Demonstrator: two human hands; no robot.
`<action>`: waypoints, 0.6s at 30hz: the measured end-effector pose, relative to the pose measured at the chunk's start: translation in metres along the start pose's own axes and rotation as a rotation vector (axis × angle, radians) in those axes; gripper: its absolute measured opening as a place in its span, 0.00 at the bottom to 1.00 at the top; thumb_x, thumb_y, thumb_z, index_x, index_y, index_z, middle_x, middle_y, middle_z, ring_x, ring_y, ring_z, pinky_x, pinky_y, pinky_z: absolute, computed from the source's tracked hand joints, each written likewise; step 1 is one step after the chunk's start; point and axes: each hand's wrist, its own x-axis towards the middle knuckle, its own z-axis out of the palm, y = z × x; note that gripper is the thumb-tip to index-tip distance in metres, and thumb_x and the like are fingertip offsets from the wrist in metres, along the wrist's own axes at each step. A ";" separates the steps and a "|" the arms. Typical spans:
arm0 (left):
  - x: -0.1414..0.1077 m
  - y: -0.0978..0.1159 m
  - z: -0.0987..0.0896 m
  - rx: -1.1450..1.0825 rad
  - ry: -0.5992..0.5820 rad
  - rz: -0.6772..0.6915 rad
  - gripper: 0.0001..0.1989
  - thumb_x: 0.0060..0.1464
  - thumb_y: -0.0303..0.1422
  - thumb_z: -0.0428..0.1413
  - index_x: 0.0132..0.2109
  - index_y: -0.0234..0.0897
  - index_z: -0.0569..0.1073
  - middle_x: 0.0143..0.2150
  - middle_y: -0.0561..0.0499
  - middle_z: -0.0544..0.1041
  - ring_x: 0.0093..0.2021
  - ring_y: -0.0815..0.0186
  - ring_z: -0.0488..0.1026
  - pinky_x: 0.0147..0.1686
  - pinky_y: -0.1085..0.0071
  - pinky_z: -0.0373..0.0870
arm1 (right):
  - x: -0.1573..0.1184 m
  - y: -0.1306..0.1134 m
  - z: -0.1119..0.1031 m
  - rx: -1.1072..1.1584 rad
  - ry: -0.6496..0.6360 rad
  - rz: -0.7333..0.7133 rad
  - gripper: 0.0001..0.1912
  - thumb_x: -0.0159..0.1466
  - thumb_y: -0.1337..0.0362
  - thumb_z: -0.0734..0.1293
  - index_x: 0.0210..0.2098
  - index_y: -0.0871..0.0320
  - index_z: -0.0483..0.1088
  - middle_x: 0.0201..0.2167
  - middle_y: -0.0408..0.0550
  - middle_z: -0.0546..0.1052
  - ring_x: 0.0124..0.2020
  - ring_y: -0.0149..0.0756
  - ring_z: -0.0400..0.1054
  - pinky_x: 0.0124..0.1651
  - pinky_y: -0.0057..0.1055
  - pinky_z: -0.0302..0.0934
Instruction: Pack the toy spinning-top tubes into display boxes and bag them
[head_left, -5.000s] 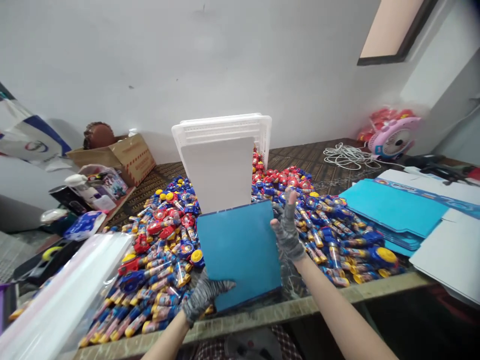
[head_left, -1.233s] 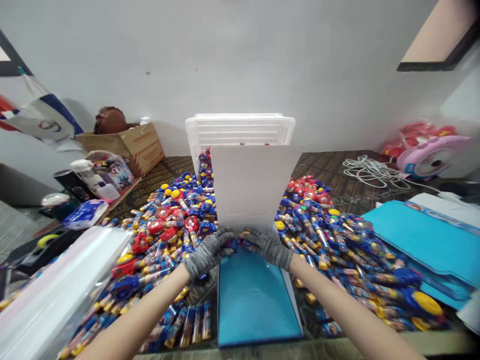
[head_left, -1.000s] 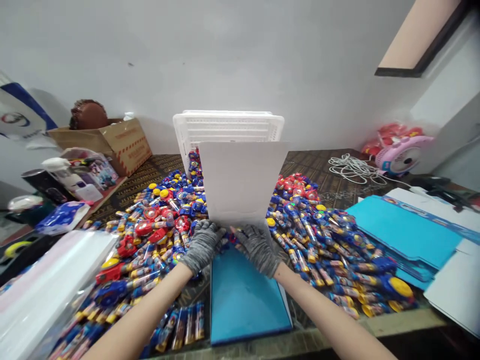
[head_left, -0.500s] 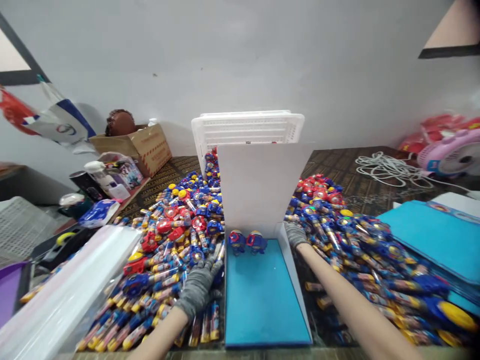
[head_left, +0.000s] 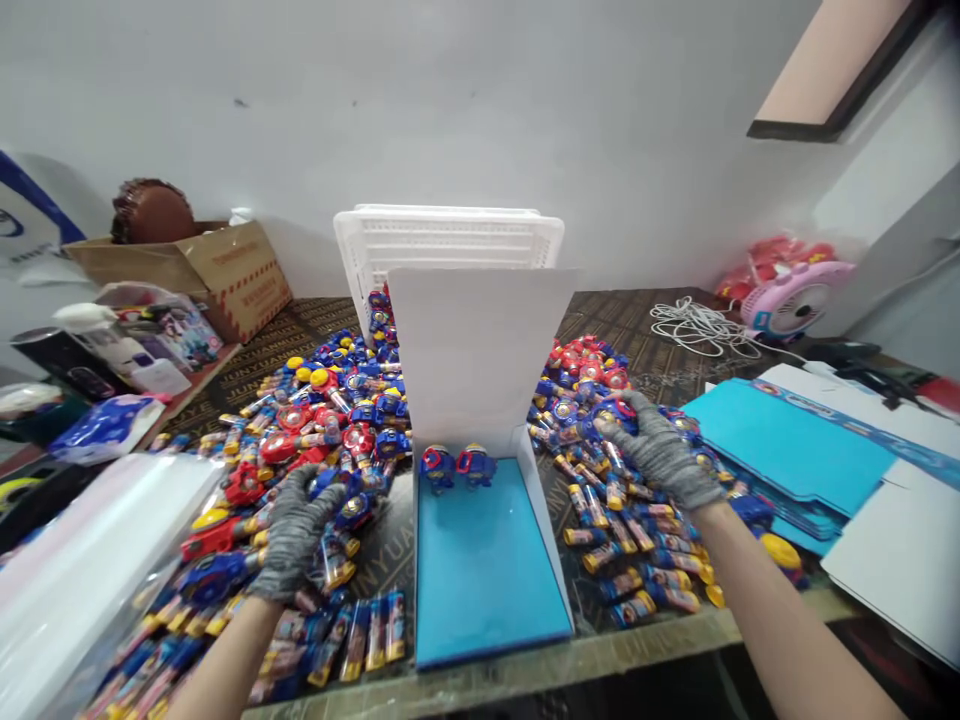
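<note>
Two small blue-and-red toys (head_left: pixel 457 467) stand at the back of the shallow blue-lined white cardboard box (head_left: pixel 487 560) on the surface, while the gloved left hand (head_left: pixel 296 530) and gloved right hand (head_left: pixel 660 450), fingers curled, rest on flanking heaps of toy tubes (head_left: pixel 337 420), before a white slatted plastic crate (head_left: pixel 450 240).

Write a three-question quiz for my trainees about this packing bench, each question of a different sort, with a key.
1. True or false: the blue tray holds two toys at its far end.
2. What does the left hand rest on? A) the white basket B) the toy pile left of the tray C) the cable
3. Fill in: the right hand reaches into the toy pile on the tray's ____ side.

Key: 1 true; 2 B; 3 right.
</note>
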 end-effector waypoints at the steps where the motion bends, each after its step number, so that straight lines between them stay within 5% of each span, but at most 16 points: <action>1: -0.002 0.013 -0.007 -0.027 0.011 0.015 0.24 0.44 0.46 0.57 0.46 0.36 0.69 0.44 0.47 0.73 0.47 0.54 0.71 0.54 0.52 0.65 | -0.006 -0.012 -0.005 0.019 0.014 -0.062 0.23 0.58 0.52 0.65 0.49 0.57 0.69 0.46 0.55 0.74 0.48 0.52 0.68 0.54 0.52 0.60; 4: -0.022 0.052 -0.013 -0.133 -0.087 0.100 0.21 0.50 0.45 0.56 0.48 0.39 0.71 0.47 0.50 0.75 0.50 0.57 0.71 0.55 0.57 0.66 | -0.024 -0.040 -0.002 0.096 -0.081 -0.215 0.19 0.63 0.55 0.62 0.53 0.52 0.67 0.50 0.49 0.73 0.51 0.46 0.68 0.57 0.46 0.61; 6: -0.041 0.065 0.002 -0.153 -0.244 0.154 0.20 0.52 0.44 0.57 0.50 0.41 0.72 0.48 0.51 0.76 0.51 0.58 0.72 0.55 0.59 0.67 | -0.036 -0.047 0.019 0.124 -0.141 -0.343 0.19 0.63 0.58 0.63 0.54 0.51 0.67 0.52 0.48 0.73 0.53 0.44 0.67 0.58 0.45 0.61; 8: -0.059 0.062 0.030 -0.141 -0.368 0.245 0.19 0.53 0.43 0.57 0.50 0.41 0.72 0.48 0.50 0.77 0.49 0.58 0.73 0.54 0.59 0.69 | -0.045 -0.043 0.049 0.115 -0.132 -0.467 0.18 0.64 0.62 0.62 0.53 0.53 0.68 0.54 0.51 0.72 0.55 0.44 0.66 0.59 0.47 0.61; 12: -0.074 0.036 0.086 0.007 -0.342 0.658 0.17 0.58 0.39 0.54 0.52 0.39 0.72 0.55 0.43 0.73 0.56 0.56 0.69 0.57 0.57 0.66 | -0.061 -0.028 0.098 0.012 -0.128 -0.553 0.18 0.64 0.68 0.60 0.52 0.54 0.70 0.55 0.53 0.71 0.55 0.44 0.67 0.56 0.47 0.64; 15: -0.071 0.034 0.095 0.207 -0.402 0.889 0.17 0.60 0.38 0.50 0.53 0.37 0.71 0.55 0.39 0.72 0.55 0.55 0.70 0.54 0.58 0.69 | -0.068 -0.025 0.102 -0.055 -0.247 -0.585 0.19 0.63 0.70 0.61 0.52 0.54 0.71 0.55 0.55 0.72 0.52 0.45 0.69 0.54 0.45 0.66; 18: -0.067 0.049 0.087 0.414 -0.602 0.996 0.18 0.61 0.40 0.49 0.53 0.38 0.71 0.54 0.39 0.73 0.52 0.54 0.72 0.50 0.59 0.72 | -0.064 -0.027 0.095 -0.003 -0.369 -0.602 0.19 0.64 0.69 0.62 0.54 0.55 0.70 0.54 0.55 0.72 0.51 0.43 0.70 0.54 0.43 0.66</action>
